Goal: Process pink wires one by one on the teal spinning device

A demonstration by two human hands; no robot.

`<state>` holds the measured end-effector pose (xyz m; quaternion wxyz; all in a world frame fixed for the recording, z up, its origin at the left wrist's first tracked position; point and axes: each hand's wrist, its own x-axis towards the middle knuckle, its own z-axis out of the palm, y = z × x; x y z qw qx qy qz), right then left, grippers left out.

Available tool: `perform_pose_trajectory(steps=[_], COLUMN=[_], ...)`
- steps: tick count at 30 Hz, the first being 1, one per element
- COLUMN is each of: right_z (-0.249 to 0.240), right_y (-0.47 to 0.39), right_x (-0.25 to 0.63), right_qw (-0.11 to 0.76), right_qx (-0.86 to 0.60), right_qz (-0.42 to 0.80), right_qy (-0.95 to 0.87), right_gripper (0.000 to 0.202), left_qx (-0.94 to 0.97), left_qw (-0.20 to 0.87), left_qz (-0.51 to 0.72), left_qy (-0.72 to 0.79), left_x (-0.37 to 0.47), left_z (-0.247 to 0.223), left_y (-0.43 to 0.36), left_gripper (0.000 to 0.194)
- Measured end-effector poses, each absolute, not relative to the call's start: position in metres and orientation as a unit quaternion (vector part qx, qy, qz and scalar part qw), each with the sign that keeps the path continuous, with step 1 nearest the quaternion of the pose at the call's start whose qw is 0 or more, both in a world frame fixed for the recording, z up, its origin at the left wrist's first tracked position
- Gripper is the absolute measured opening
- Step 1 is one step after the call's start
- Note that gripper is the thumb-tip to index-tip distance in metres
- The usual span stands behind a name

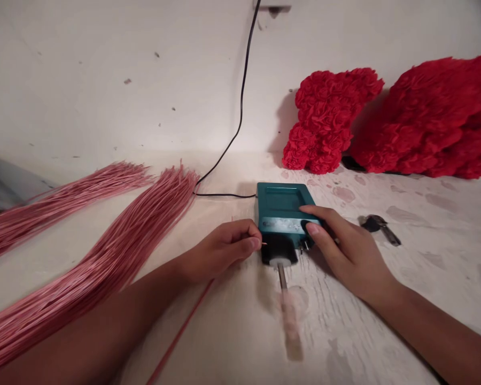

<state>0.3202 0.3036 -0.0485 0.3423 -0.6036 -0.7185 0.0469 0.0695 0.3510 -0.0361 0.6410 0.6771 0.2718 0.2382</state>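
A teal box-shaped electric device [284, 200] stands on the table, with a shallow recess in its top and a black front block. From that block a metal shaft [282, 278] points toward me; its outer end is blurred. My right hand [347, 248] grips the device's right side, fingers on the top edge and thumb by the black knob. Pinched between the thumb and curled fingers of my left hand [228, 248] is a thin pink strand [180, 334]. Its short tip pokes out beside the black block, and its length trails down toward the front edge of view.
Two long bundles of pink strands, a nearer one [116, 262] and a farther one [76, 195], lie at left. Red artificial flowers [328, 117] lean against the wall, with a larger mass [436, 117] beside them. A black cable [240, 107] runs upward. Small dark metal tool [385, 227] lies right.
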Motion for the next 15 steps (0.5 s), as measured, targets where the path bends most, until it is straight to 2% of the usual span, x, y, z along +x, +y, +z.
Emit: perform_pose_trajectory(steps=[15], right_z=[-0.0483], right_y=[0.3042], right_x=[0.3193], right_qw=[0.335], right_qx=[-0.601], right_qz=[0.037], right_qy=[-0.725], right_gripper=[0.040], left_qx=[0.679], left_qw=[0.638], left_qz=[0.241], left_qy=[0.273], left_x=[0.0706], left_z=[-0.0351], left_y=[0.3504], left_gripper=[0.028])
